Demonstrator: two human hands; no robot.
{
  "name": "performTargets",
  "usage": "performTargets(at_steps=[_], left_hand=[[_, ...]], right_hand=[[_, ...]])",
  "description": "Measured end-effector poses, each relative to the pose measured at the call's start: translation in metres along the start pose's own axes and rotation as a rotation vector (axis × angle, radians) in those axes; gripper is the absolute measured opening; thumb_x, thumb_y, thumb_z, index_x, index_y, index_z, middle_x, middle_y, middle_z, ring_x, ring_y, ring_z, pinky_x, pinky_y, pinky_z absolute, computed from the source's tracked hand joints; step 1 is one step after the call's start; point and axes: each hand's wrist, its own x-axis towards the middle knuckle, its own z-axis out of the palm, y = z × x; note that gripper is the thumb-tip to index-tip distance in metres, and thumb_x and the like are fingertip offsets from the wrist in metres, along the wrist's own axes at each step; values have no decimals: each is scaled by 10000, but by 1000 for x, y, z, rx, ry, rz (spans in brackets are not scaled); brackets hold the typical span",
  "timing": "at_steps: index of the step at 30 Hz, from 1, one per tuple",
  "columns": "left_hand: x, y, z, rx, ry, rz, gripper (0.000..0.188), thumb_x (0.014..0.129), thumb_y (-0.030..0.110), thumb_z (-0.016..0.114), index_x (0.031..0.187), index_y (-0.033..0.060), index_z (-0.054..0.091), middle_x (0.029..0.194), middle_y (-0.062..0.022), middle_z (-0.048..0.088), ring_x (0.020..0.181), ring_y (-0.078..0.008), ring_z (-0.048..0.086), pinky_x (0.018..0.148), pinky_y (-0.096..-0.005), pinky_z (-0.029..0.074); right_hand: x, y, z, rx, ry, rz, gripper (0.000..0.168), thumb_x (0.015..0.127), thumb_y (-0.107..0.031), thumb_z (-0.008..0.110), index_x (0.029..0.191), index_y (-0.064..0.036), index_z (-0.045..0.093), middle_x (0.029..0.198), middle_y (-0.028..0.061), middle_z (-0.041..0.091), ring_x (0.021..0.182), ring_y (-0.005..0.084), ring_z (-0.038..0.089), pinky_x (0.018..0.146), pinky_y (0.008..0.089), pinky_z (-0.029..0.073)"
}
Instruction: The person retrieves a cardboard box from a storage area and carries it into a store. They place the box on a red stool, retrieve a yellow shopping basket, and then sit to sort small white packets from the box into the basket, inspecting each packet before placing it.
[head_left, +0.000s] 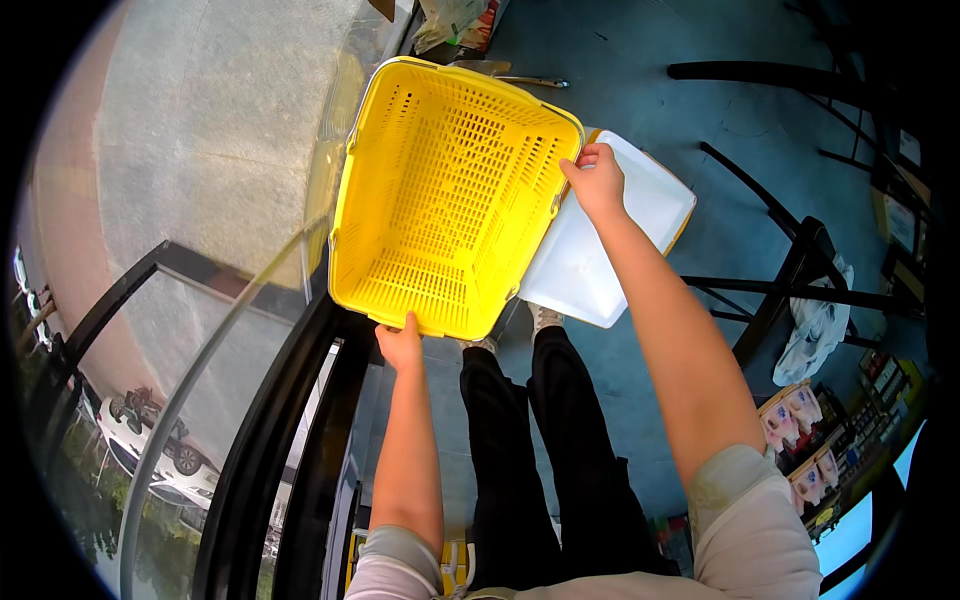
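Between both hands I hold a yellow plastic shopping basket (450, 187), its slotted inside facing me and bare. My left hand (401, 345) grips the near rim, with the thumb over the edge. At the right rim my right hand (598, 180) pinches the corner, its thumb inside. Wire handles lie along the basket's sides. Below and to the right of the basket, a white lid or tray (600, 247) with a yellow edge sits low down, partly hidden by the basket and my right forearm.
A glass door with a black frame (277, 420) stands at the left, with pavement (225, 135) beyond it. Black chair or table legs (795, 285) spread at the right, near a crumpled white cloth (817, 337). Shelves with packaged goods (795, 420) stand lower right.
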Motion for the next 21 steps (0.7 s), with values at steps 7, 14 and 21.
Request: performTargets(at_steps=[7, 14, 21], left_hand=[[-5, 16, -1, -91, 15, -134, 340, 773, 145, 724, 945, -13, 478, 897, -129, 611, 678, -176, 621, 525, -301, 554], [-1, 17, -5, -184, -148, -102, 421, 803, 90, 667, 1157, 17, 452, 1048, -137, 583, 849, -213, 638, 593, -337, 580], [-16, 16, -22, -296, -149, -55, 453, 820, 24, 602, 1222, 52, 394, 1064, -110, 575, 867, -189, 623, 586, -296, 540]], right_hand=[[29, -24, -6, -283, 128, -446, 301, 763, -82, 624, 1057, -81, 561, 1047, 74, 545, 1001, 253, 528, 837, 369, 468], [38, -64, -6, -711, 3, -503, 270, 775, -41, 593, 1040, -89, 577, 1060, 71, 566, 977, 261, 560, 790, 376, 502], [22, -91, -21, -672, -85, -419, 340, 761, 37, 546, 1063, -118, 538, 1070, 77, 608, 928, 290, 602, 782, 383, 488]])
